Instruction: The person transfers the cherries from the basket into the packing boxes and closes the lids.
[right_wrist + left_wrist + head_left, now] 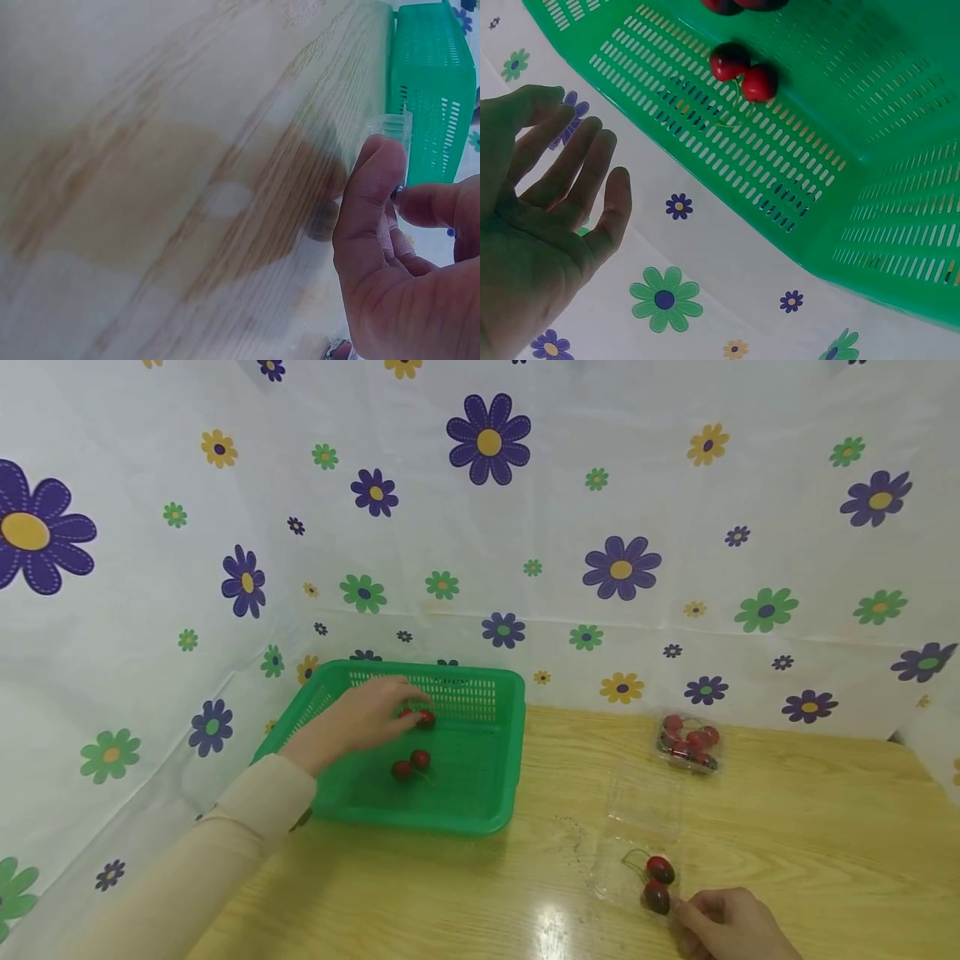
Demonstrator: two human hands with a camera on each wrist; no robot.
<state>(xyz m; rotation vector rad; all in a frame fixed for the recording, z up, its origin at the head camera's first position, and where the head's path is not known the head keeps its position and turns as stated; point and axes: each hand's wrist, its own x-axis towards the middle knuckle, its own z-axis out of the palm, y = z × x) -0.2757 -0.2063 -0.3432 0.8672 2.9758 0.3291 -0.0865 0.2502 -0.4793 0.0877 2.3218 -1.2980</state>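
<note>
Cherries (760,82) seem slick, bruisable: hold stems (738,94). Your left hand (369,717) spreads loosely; right hand (729,927) pinches the clear box (613,874).

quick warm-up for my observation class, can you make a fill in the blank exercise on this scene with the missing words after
1. The left hand is over a plastic basket whose colour is ____.
2. The right hand pinches the edge of an open clear clamshell holding exactly ____ cherries.
3. The white backdrop is printed with purple, green and ____ flowers.

Missing words: green; two; yellow
</note>
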